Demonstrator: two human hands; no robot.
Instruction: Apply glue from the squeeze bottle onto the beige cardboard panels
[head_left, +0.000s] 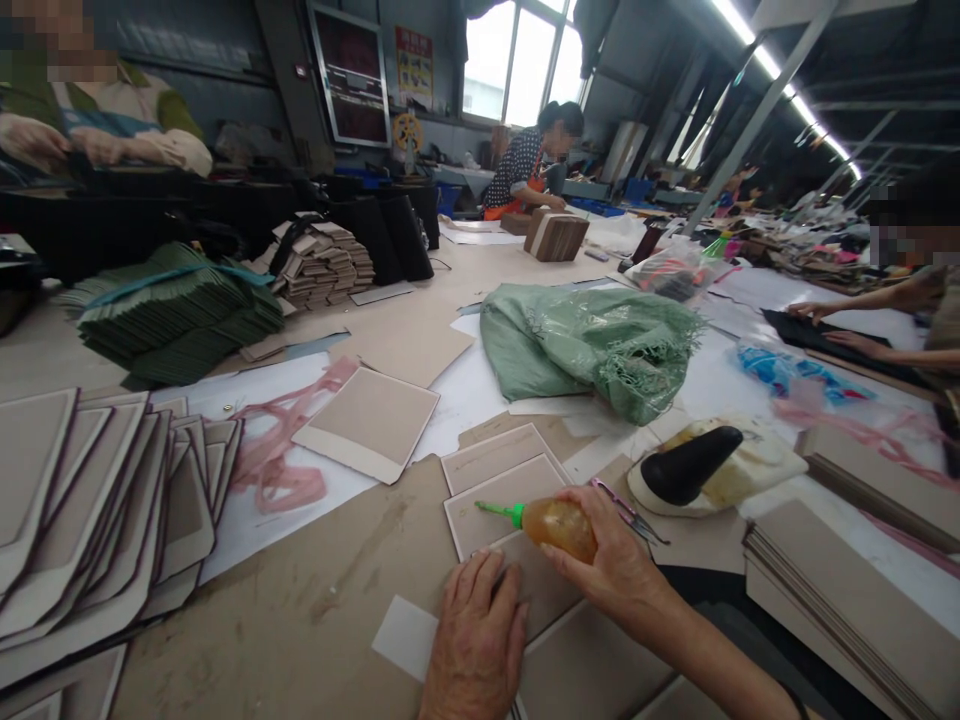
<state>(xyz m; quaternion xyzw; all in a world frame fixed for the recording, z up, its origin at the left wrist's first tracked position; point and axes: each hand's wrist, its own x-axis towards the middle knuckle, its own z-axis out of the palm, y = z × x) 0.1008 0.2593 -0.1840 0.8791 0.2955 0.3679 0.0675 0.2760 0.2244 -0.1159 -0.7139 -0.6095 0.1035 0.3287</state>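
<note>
1. Right hand (592, 535) wrapped round the squeeze bottle (559, 528), green nozzle (499, 512) over the beige panel (466, 520); can't tell if touching.
2. Left hand (478, 625) spread out, fingers laid on the panels, gripping nothing. Press lightly to prevent sliding.
3. Squeeze gently, nozzle low, avoiding blobs. Mind the snips (616, 500) beside the right hand.

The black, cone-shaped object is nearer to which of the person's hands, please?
Right. The right hand, holding an amber squeeze bottle with a green nozzle, is left of the black object; the left hand lies farther left, lower in view.
</note>
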